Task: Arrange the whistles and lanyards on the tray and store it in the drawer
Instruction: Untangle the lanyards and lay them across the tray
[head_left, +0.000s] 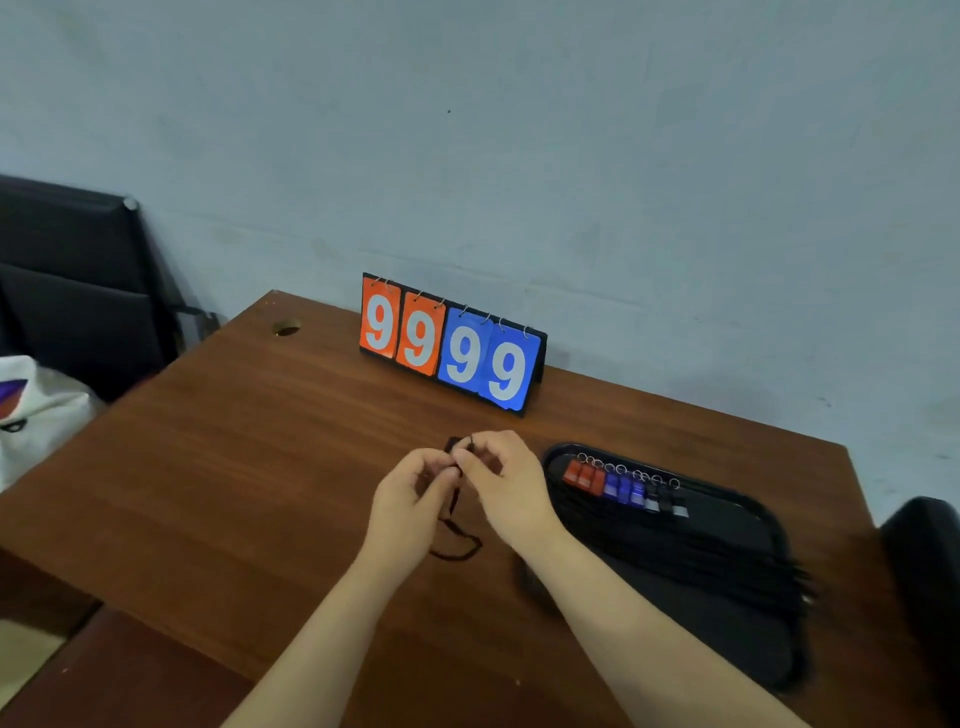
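A black tray (737, 639) lies on the right of the brown desk. Along its far end runs a row of several whistles: red (584, 475), blue (623, 488) and black (665, 503), each with a metal ring. Their black lanyards (691, 561) stretch toward me across the tray. Over the middle of the desk, left of the tray, my left hand (410, 499) and my right hand (504, 483) meet and pinch a small black whistle (457, 446) with its ring. Its black lanyard (457, 540) hangs from my fingers and loops on the desk.
A flip scoreboard (449, 345) showing 99 in orange and 99 in blue stands at the desk's back edge. A cable hole (287, 328) is at the back left corner. A black chair (67, 280) and a white bag (31, 410) are at the left, a dark object (924, 571) at the right edge.
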